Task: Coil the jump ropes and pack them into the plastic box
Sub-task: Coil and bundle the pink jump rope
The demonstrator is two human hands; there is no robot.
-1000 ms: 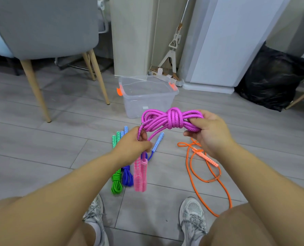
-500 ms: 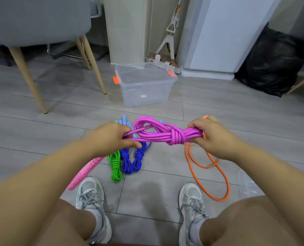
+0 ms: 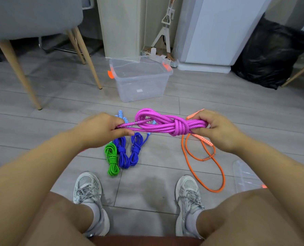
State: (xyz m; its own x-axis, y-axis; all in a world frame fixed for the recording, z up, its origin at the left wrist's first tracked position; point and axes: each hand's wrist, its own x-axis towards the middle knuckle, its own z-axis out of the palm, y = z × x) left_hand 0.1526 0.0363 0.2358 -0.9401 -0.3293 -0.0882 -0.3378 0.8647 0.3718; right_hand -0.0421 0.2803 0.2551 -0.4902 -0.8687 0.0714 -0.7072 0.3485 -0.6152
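I hold the magenta rope (image 3: 167, 124), knotted into a bundle, level between my left hand (image 3: 101, 130) and right hand (image 3: 216, 128) — green coil (image 3: 112, 160) and blue coils (image 3: 123, 153) lie under the left, loose orange rope (image 3: 201, 167) under the right, clear box (image 3: 140, 86) beyond both.

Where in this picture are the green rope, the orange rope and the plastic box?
green rope (image 3: 112, 159): head view, on the knotted middle of its coil.
orange rope (image 3: 216, 191): head view, on the bottom of its loose loop.
plastic box (image 3: 129, 86): head view, on its clear front wall.
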